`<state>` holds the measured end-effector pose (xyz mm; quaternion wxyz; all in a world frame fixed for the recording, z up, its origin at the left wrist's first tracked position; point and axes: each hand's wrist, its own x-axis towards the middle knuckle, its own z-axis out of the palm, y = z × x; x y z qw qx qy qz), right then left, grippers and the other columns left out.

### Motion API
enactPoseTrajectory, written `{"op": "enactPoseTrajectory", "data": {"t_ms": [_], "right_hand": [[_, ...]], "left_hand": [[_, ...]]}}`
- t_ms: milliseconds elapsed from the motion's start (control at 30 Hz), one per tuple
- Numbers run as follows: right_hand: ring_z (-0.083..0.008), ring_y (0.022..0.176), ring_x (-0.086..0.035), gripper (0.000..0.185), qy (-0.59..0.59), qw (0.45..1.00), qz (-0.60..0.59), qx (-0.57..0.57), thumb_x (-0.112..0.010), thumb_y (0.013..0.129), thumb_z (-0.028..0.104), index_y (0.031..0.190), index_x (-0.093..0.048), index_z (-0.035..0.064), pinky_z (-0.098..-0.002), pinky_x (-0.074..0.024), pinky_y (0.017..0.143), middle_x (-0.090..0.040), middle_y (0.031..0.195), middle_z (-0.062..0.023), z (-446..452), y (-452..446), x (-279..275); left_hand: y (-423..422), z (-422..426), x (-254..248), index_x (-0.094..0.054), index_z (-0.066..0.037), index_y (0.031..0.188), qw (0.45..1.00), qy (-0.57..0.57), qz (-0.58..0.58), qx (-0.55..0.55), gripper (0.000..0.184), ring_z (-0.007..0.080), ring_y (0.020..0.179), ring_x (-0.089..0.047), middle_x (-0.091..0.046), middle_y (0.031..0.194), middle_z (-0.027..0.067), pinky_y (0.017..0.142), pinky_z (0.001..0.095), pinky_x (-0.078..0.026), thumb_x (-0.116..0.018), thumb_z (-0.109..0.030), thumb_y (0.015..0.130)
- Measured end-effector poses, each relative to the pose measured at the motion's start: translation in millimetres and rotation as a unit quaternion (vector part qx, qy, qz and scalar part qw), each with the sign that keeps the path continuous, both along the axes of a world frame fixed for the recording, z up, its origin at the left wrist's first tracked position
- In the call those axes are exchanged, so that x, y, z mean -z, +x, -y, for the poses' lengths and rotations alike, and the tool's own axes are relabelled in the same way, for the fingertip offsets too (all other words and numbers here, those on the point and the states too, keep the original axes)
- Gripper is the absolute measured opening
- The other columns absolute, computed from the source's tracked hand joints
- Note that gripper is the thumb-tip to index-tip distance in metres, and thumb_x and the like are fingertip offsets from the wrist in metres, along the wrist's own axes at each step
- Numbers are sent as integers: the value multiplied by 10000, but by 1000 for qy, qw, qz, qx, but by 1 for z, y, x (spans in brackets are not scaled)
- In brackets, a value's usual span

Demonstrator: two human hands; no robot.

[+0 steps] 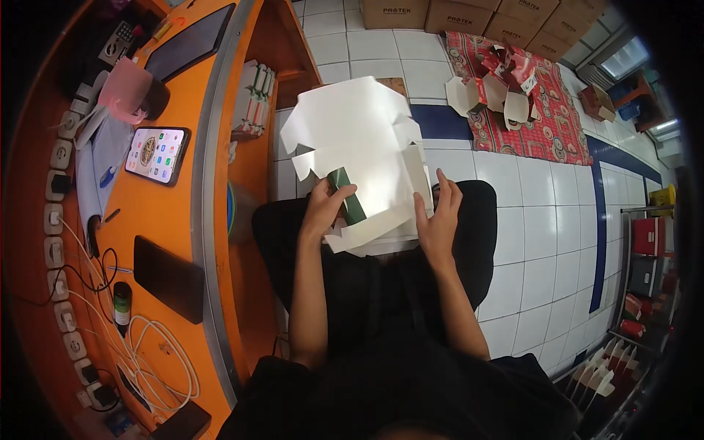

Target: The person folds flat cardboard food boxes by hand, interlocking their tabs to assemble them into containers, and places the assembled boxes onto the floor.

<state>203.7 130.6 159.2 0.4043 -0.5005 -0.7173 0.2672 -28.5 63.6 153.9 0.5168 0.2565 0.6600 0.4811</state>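
A white box (pixel 356 132), partly folded, is over the person's lap. The left hand (pixel 325 211) pinches its green side. The right hand (pixel 440 220), fingers spread, is at its right edge. Far left, a phone (pixel 156 155) lies on the orange desk (pixel 172 224).

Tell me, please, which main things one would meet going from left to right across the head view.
Wall sockets → lit phone → left hand → right hand → red container. The white carton overlaps the left hand, so it is left out.

White carton (pixel 359 139), open, partly folded (green flap (pixel 354 210))
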Motion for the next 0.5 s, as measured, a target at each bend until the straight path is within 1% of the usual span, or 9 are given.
{"op": "enactPoseTrajectory", "data": {"t_ms": [33, 67, 133, 200, 233, 267, 333, 367, 500], "right_hand": [[-328, 1117, -599, 450, 96, 995, 9, 29, -749, 915, 142, 1346, -657, 49, -451, -482, 958, -623, 1221, -154, 3, -3, -10], [-328, 1117, -599, 450, 96, 995, 9, 29, -749, 915, 142, 1346, -657, 49, -451, -482, 958, -623, 1221, -154, 7, -2, -22], [-322, 1211, -552, 465, 111, 971, 88, -194, -827, 833, 206, 1258, -682, 86, -491, -413, 1051, -595, 1270, -116, 16, 3, -41], [-295, 1192, -564, 412, 124, 943, 87, -298, -829, 816, 230, 1182, -689, 105, -503, -381, 1074, -604, 1223, -87, 21, -6, -43], [-300, 1126, -596, 314, 136, 939, 91, -303, -812, 834, 173, 1113, -692, 90, -480, -430, 1009, -638, 1131, -77, 24, -11, -40], [-300, 1126, -596, 314, 137, 939, 90, -303, -812, 834, 173, 1113, -692, 90, -480, -430, 1009, -638, 1131, -77, 26, -16, -30], [-313, 1030, -631, 224, 73, 977, 4, -199, -780, 858, 96, 1058, -682, 66, -454, -470, 925, -672, 1026, -92, 29, -27, -18], [-334, 928, -643, 158, 33, 988, -31, -147, -756, 880, 44, 1006, -661, 41, -440, -487, 824, -674, 927, -125, 32, -30, -14], [-329, 853, -632, 126, -41, 996, -30, -71, -755, 903, 69, 929, -639, 30, -454, -476, 758, -655, 868, -142, 32, -38, -15]], "left_hand": [[5, -1, 4, -603, 37, 1265, 997, 24, 44, -54, 529, 194, 948, -695, -658, 1132, 111, 763, 328, -611, -792, -300, 904], [9, -1, 7, -599, 28, 1270, 989, 47, 88, -108, 515, 195, 983, -691, -651, 1158, 107, 776, 333, -613, -790, -287, 910], [13, -4, 12, -590, 1, 1280, 984, 55, 120, -121, 493, 195, 1023, -685, -641, 1203, 102, 779, 353, -620, -783, -287, 929], [21, -9, 15, -584, -19, 1287, 979, 74, 117, -150, 473, 198, 1033, -687, -646, 1198, 102, 781, 377, -628, -766, -302, 955], [25, -11, 15, -572, -24, 1302, 980, 76, 104, -153, 475, 199, 1035, -692, -648, 1207, 108, 783, 379, -631, -750, -319, 975], [29, -11, 16, -572, -24, 1302, 980, 76, 103, -154, 475, 199, 1035, -692, -648, 1207, 108, 783, 379, -631, -750, -319, 975], [37, -11, 10, -560, -16, 1308, 975, 106, 118, -158, 480, 202, 1041, -696, -649, 1212, 115, 790, 376, -632, -742, -319, 983], [41, -10, 7, -551, -5, 1298, 975, 108, 111, -159, 472, 195, 1031, -698, -653, 1208, 119, 782, 358, -633, -733, -316, 993], [55, -7, 4, -556, -19, 1312, 983, 117, 62, -126, 475, 168, 1012, -686, -662, 1161, 90, 764, 327, -621, -730, -327, 995]]}}
